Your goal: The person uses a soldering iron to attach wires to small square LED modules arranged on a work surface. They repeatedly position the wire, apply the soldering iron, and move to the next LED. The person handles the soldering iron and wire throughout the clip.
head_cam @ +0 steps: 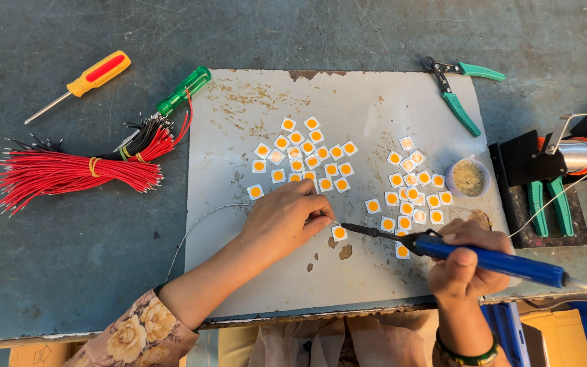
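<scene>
On the grey bench (69, 258) lies a pale, worn metal work plate (375, 272), and both hands are at work over its lower half. The right hand (467, 261) has its fingers closed around the blue handle of a soldering iron (490, 259), whose dark tip reaches left to a single small white square LED chip with an orange centre (339, 233). The left hand (285, 219) rests on the plate just beside that chip, its fingers pinched on a thin solder wire (202, 224), which curves away to the left and off the plate's edge; the wire's end meets the iron's tip at the chip.

Above the hands, two loose clusters of the same LED chips are spread over the plate: a larger group (307, 155) near the middle and a second group (412, 190) to the right. Just beside the second group stands a small round pot of flux (469, 178). Green-handled wire cutters (456, 88) lie at the plate's upper right corner. At the right edge, a solder spool on a black stand (568, 158) sits on the bench.

To the left of the plate lies a bundle of red wires (69, 173) tied with a band, together with some black ones, a green-handled screwdriver (181, 90) touching them, and a yellow and red screwdriver (86, 81) well apart.
</scene>
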Demonstrator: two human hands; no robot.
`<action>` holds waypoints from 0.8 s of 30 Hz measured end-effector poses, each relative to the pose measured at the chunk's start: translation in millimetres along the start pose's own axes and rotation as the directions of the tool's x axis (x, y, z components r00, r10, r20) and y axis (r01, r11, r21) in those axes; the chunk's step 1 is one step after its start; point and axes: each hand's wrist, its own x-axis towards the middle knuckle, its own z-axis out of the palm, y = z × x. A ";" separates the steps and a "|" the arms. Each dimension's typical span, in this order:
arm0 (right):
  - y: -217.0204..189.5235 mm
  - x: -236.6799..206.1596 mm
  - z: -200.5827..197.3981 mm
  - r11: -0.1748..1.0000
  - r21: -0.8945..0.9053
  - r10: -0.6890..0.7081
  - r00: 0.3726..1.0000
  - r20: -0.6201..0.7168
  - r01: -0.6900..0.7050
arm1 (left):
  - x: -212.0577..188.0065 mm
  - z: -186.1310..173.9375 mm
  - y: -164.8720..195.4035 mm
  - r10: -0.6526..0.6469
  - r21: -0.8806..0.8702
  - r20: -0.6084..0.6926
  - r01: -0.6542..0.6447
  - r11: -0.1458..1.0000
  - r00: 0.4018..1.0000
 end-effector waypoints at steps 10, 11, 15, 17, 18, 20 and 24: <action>-16.0 29.5 -2.3 0.999 -0.021 -0.049 0.991 -0.121 0.046 | 2.0 -11.8 2.5 -0.065 -0.136 0.054 0.071 0.988 0.996; -17.3 29.2 -5.1 0.999 -0.028 -0.036 0.987 -0.156 0.032 | 2.2 -13.8 3.2 -0.072 -0.149 0.060 0.080 0.986 0.996; -20.2 14.3 -11.0 1.000 -0.014 0.006 0.977 -0.215 -0.009 | 2.0 -21.7 4.4 -0.114 -0.150 0.174 0.141 0.979 0.978; -17.9 3.6 -9.7 1.000 0.003 0.002 0.980 -0.200 -0.001 | 1.2 -22.5 4.8 -0.059 -0.117 0.169 0.079 0.990 0.984; -16.2 -1.4 -9.1 1.000 0.009 -0.009 0.982 -0.191 0.011 | 0.9 -22.0 4.9 -0.066 -0.115 0.178 0.087 0.990 0.982; -14.3 -11.2 -8.1 1.000 0.027 -0.012 0.984 -0.177 0.017 | 0.4 -20.1 4.2 -0.078 -0.111 0.197 0.101 0.989 0.977; -12.8 -22.2 -7.9 0.998 0.055 0.003 0.987 -0.160 0.006 | 0.6 -15.3 0.6 -0.028 -0.086 0.167 0.043 0.995 0.986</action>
